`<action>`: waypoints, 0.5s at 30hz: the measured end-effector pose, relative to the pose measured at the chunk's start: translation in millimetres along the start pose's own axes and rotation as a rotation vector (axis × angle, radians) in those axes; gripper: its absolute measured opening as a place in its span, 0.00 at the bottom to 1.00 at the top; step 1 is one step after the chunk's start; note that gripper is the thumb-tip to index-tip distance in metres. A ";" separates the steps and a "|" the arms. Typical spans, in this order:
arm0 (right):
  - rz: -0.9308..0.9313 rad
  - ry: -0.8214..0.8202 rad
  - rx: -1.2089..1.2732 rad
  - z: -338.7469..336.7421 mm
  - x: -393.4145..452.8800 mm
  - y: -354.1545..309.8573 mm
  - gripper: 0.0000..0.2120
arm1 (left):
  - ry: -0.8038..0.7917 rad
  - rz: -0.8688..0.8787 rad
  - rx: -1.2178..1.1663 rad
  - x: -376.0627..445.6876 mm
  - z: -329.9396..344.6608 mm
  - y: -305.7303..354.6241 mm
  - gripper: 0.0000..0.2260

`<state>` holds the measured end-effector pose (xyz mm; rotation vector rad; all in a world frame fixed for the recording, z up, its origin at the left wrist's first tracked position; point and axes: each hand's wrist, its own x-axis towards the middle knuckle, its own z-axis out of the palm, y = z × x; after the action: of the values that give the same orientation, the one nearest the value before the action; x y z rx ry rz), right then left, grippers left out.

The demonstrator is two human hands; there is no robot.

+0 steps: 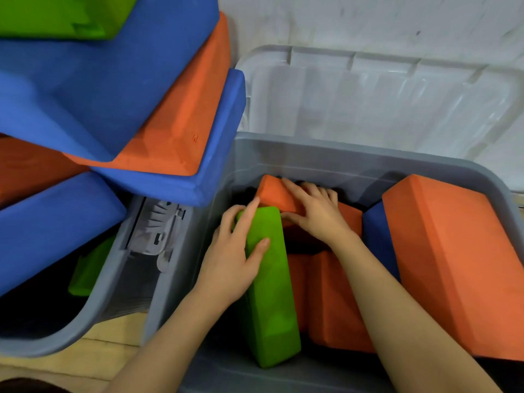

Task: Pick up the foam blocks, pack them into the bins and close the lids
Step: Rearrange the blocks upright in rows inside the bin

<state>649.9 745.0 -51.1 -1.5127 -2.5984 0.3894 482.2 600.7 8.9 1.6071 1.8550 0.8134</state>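
Both hands are inside the grey plastic bin (326,154), its clear lid (382,89) up at the back. Left hand (229,262) curls round the long green foam block (269,293) – long axis running near-to-far, tilted on edge. Right hand (314,214) lies just beyond it, fingers and thumb wrapped over the small orange foam wedge (276,194) by the far wall. Next move prob. needs the wedge seated first – the right hand has it already.
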 end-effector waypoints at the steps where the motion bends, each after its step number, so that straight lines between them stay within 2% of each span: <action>1: -0.023 0.000 -0.007 0.0 2.2 -1.2 0.33 | -0.009 0.006 0.045 0.0 0.0 -0.8 0.27; 5: -0.040 0.026 0.048 -0.7 -6.7 -1.7 0.28 | -0.001 -0.006 0.119 -0.8 0.8 -2.2 0.24; 10: -0.036 0.055 0.117 1.5 -16.8 -7.0 0.25 | 0.010 0.015 0.064 -4.4 -0.4 0.7 0.24; 15: 0.021 0.081 0.188 -3.6 -15.9 -2.0 0.28 | 0.080 0.100 -0.038 -8.5 -9.5 10.3 0.24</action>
<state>656.9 730.8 -46.6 -1.4625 -2.4104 0.5463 483.1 592.5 23.1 1.6766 1.8140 0.9635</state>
